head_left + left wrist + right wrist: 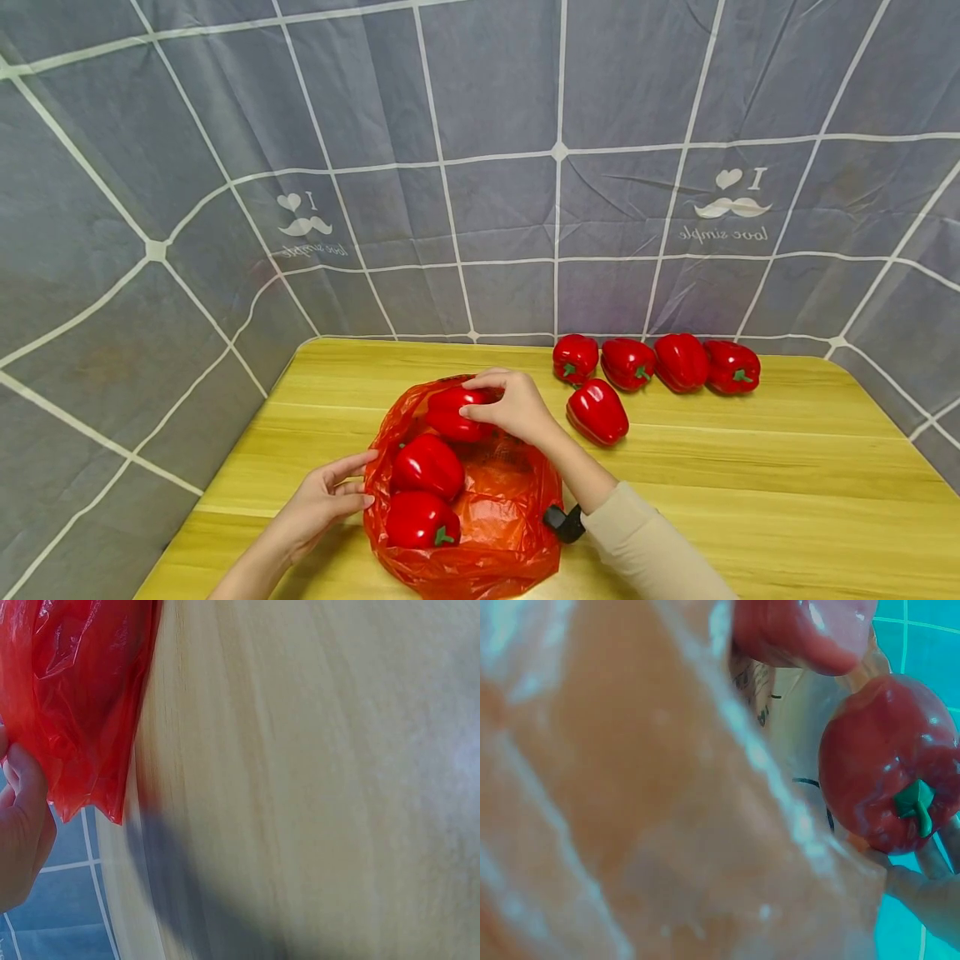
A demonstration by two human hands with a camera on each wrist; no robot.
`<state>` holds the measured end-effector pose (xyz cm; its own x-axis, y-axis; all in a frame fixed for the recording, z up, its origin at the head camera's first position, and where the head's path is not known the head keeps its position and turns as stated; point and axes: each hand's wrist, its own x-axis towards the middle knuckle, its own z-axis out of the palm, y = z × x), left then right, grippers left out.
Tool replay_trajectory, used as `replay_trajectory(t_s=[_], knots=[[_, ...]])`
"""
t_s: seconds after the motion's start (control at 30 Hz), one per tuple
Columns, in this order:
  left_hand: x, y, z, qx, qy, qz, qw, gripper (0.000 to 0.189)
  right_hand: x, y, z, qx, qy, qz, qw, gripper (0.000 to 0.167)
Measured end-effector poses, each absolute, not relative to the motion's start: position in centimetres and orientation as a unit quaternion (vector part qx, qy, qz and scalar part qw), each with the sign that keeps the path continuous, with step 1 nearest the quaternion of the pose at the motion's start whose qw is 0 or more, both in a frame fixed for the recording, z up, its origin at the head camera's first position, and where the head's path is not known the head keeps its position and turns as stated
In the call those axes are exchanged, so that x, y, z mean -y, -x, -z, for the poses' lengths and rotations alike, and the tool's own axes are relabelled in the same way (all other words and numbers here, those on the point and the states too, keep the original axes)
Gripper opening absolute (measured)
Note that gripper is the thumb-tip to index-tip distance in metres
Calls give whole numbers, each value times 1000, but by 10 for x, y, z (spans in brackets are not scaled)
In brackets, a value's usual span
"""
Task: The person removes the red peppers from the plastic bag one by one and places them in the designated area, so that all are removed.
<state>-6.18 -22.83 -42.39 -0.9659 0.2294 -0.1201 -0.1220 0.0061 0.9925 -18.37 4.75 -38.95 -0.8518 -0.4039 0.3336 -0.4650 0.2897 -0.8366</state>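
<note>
A red plastic bag (pixel 491 521) stands wide open on the table. Two red bell peppers lie inside it along the left: one in the middle (pixel 427 467), the other nearer the front (pixel 422 518) with its green stem showing. At the bag's back, my right hand (pixel 513 406) grips a third bell pepper (pixel 454 414) between thumb and fingers, over the opening. In the right wrist view this pepper (pixel 889 761) shows its green stem, with fingers beneath it. My left hand (pixel 322 504) touches the bag's left side with extended fingertips; the left wrist view shows it beside the red plastic (pixel 82 697).
Several more bell peppers stand in a row at the table's back right, one of them a broad pepper (pixel 681 362). Another pepper (pixel 597 412) lies in front of that row. A grey checked cloth (pixel 495 208) hangs behind the wooden table (pixel 750 475).
</note>
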Motion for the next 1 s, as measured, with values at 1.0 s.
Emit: replay_trajectory(t_s=[1.0], knots=[[230,62,428,-700,-42,-702,121,63,-92,168,383,800,-215,-560,20,32]])
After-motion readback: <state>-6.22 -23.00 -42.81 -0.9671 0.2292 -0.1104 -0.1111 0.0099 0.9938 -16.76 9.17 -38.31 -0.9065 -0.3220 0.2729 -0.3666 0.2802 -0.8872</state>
